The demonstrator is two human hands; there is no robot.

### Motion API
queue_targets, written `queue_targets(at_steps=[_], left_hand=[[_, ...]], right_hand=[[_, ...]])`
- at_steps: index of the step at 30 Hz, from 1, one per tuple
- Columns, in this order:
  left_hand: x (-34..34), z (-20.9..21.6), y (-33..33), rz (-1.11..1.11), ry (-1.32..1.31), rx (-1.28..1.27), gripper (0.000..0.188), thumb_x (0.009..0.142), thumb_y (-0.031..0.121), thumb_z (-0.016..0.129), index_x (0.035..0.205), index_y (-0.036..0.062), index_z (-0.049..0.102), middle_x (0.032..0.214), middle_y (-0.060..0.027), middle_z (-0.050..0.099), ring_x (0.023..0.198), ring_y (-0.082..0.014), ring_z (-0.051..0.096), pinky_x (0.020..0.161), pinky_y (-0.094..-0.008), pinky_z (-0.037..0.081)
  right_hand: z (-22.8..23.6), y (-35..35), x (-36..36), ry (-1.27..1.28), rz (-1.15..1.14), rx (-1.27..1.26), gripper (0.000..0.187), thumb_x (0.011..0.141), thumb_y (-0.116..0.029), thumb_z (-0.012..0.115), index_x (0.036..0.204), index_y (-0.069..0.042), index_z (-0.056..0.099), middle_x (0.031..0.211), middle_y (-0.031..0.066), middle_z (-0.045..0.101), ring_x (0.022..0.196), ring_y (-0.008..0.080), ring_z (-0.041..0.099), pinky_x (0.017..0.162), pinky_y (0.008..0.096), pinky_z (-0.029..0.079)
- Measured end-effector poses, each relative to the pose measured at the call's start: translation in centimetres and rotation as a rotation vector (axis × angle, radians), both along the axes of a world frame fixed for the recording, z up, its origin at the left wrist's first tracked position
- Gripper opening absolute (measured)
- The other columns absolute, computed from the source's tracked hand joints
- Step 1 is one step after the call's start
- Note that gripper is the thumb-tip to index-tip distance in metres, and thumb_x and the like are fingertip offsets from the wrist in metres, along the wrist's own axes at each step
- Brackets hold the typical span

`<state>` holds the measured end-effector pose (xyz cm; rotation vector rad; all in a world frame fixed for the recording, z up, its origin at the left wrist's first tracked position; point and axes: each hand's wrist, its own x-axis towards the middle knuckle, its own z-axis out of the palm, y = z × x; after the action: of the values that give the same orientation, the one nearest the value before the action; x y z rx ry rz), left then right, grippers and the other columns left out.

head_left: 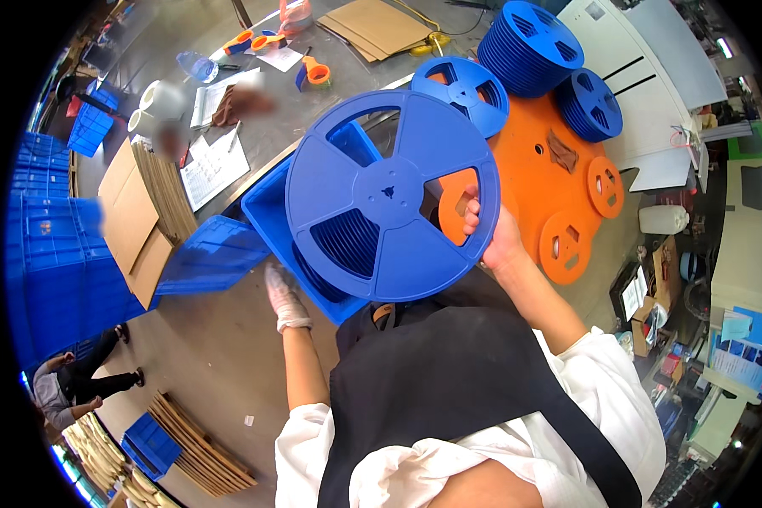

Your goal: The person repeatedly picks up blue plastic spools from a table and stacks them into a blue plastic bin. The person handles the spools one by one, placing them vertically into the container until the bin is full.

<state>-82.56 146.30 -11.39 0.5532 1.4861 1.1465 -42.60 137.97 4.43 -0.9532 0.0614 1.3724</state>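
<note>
A large blue plastic reel (423,131) with cut-out windows is held in front of me. My right hand (501,233) grips its right rim, fingers curled through a window. Behind the reel stands a blue crate (267,207), partly hidden, and through the lower-left window several stacked blue reels (345,241) show. My left hand (284,298), in a thin whitish glove, is beside the crate's left wall with its fingers stretched out and nothing visible in it. Whether it touches the crate I cannot tell.
An orange round-lobed table (516,152) at right carries a blue reel (461,93), stacks of blue reels (529,51) and a brown cloth (562,151). A grey workbench (271,110) holds tape dispensers (316,72), papers and cardboard (372,27). Blue crates (59,262) stand left, near another person (55,394).
</note>
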Motion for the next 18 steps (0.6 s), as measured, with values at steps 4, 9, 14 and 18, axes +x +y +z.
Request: queue_targets(at_steps=[4,9,14,18], left_hand=[[5.8,8.2,3.9,-0.203,0.758,0.480,0.056,0.096,0.037,0.050,0.139,0.0010,0.042,0.137,-0.0206,0.048,0.124,-0.0333,0.046,0.106,-0.0404,0.035],[19.6,15.7,3.6,-0.754,1.394,0.739,0.063,0.090,0.038,0.053,0.140,0.0020,0.041,0.145,-0.0246,0.039,0.136,-0.0419,0.032,0.116,-0.0523,0.018],[22.4,17.4,3.5,-0.933,1.207,0.819,0.063,0.087,0.037,0.054,0.138,0.0008,0.043,0.144,-0.0224,0.041,0.137,-0.0375,0.035,0.115,-0.0518,0.019],[18.7,10.5,5.5,-0.629,1.376,0.610,0.061,0.088,0.033,0.051,0.137,-0.0029,0.041,0.143,-0.0250,0.040,0.138,-0.0400,0.031,0.116,-0.0530,0.014]], right_hand=[[0.0,0.4,0.7,-0.013,0.010,-0.038,0.025,0.099,-0.026,0.046,0.114,-0.008,0.054,0.073,-0.0012,0.053,0.060,0.0102,0.051,0.056,0.0237,0.043],[2.2,1.5,-1.3,0.003,0.151,-0.084,0.032,0.100,-0.031,0.043,0.118,-0.007,0.053,0.072,0.0023,0.055,0.057,0.0129,0.051,0.056,0.0277,0.044],[2.5,0.4,0.8,0.051,0.167,-0.069,0.036,0.101,-0.033,0.039,0.121,-0.006,0.053,0.070,0.0041,0.055,0.056,0.0155,0.051,0.055,0.0310,0.042],[2.9,0.6,1.3,0.037,0.153,-0.096,0.035,0.101,-0.031,0.040,0.121,-0.006,0.052,0.069,0.0043,0.055,0.056,0.0163,0.051,0.056,0.0315,0.042]])
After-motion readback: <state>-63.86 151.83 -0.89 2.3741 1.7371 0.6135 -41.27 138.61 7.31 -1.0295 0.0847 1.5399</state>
